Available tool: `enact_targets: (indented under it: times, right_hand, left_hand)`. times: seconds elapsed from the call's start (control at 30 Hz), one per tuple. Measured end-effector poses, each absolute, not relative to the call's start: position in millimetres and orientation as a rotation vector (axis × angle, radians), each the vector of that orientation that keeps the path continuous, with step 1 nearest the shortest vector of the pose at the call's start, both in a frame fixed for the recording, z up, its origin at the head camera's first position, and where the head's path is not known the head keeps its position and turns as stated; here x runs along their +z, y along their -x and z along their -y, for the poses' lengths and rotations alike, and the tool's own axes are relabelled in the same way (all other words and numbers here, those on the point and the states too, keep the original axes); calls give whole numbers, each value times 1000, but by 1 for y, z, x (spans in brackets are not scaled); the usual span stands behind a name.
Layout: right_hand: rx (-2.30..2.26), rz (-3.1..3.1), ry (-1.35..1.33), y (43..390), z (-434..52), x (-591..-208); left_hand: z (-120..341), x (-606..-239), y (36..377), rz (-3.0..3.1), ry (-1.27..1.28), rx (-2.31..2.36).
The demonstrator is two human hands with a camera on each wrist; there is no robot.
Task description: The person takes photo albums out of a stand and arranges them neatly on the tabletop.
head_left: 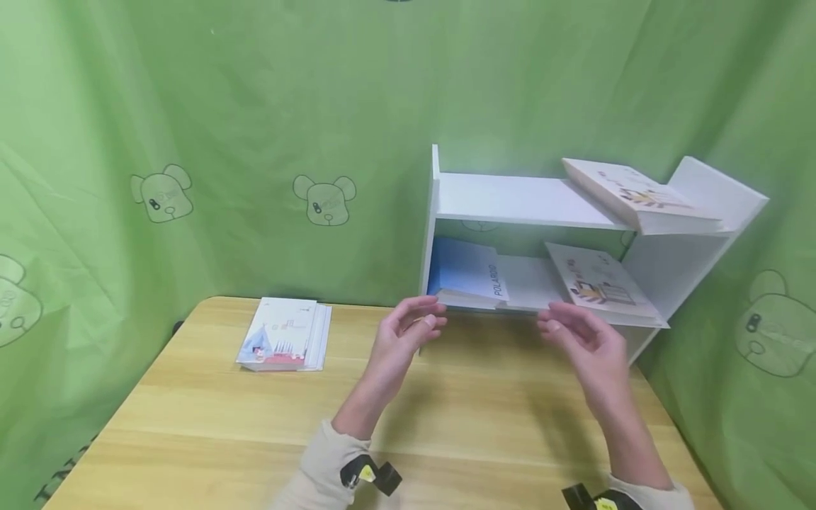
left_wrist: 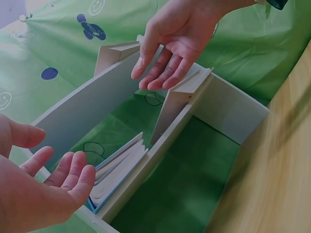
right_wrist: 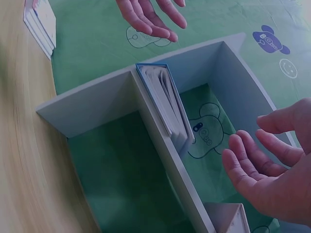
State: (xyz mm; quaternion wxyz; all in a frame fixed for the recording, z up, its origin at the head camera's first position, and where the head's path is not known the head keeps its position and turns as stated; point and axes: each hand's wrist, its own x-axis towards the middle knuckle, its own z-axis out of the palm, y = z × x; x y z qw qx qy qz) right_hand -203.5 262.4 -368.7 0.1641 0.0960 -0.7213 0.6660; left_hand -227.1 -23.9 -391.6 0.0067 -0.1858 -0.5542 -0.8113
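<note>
My left hand (head_left: 401,340) hovers in front of the white shelf's left side, fingers loosely bent and holding nothing. Opposite it, my right hand (head_left: 589,350) is raised before the shelf's right part, palm inward, also holding nothing. On the middle board a blue book (head_left: 468,273) marked POLAROID lies at the left end. A white book with a drawn cover (head_left: 602,283) lies at the right of that board, behind my right hand. Another white book (head_left: 637,191) rests on the top board at the right. The left wrist view shows both hands apart from the shelf (left_wrist: 146,165).
A small stack of books (head_left: 280,336) lies on the wooden table (head_left: 191,418) at the far left. A green curtain (head_left: 255,106) with bear drawings hangs behind and on both sides. The shelf's right side panel (head_left: 688,248) stands close to the curtain.
</note>
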Motion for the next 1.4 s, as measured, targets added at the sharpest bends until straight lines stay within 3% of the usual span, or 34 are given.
enact_targets:
  times: [1.4]
  right_hand:
    - [2037, 1927, -161, 205, -320, -338]
  left_hand:
    - [-66, -346, 244, 1657, 583, -2653]
